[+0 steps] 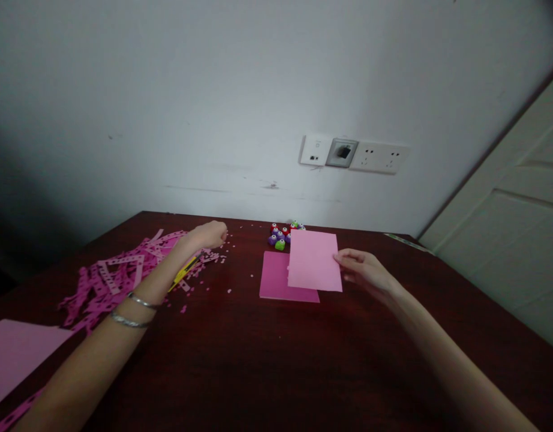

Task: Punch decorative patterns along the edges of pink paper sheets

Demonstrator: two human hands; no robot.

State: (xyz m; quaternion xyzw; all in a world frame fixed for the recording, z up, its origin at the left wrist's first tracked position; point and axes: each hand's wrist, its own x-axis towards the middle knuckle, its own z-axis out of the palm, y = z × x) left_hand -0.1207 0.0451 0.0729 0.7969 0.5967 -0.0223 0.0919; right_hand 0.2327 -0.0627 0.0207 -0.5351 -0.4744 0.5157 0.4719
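Observation:
My right hand [364,270] pinches the right edge of a light pink sheet of paper [315,258], held up over the table. Partly behind that sheet lies a darker pink stack of paper [274,279] on the tabletop. My left hand [212,234] is closed like a fist beside the scraps at the left; its fingers face away, and what they may hold is hidden. Under the left forearm a yellow utility knife [185,272] partly shows. Small round craft punches [279,236] in purple, red and green cluster behind the sheet, some hidden by it.
A heap of punched pink paper strips [110,276] covers the left side of the dark red table [276,372], with small cut-outs scattered nearby. A larger pink sheet [20,351] lies at the near left. Wall sockets [379,157] sit above the table's back edge; a white door [519,198] stands right.

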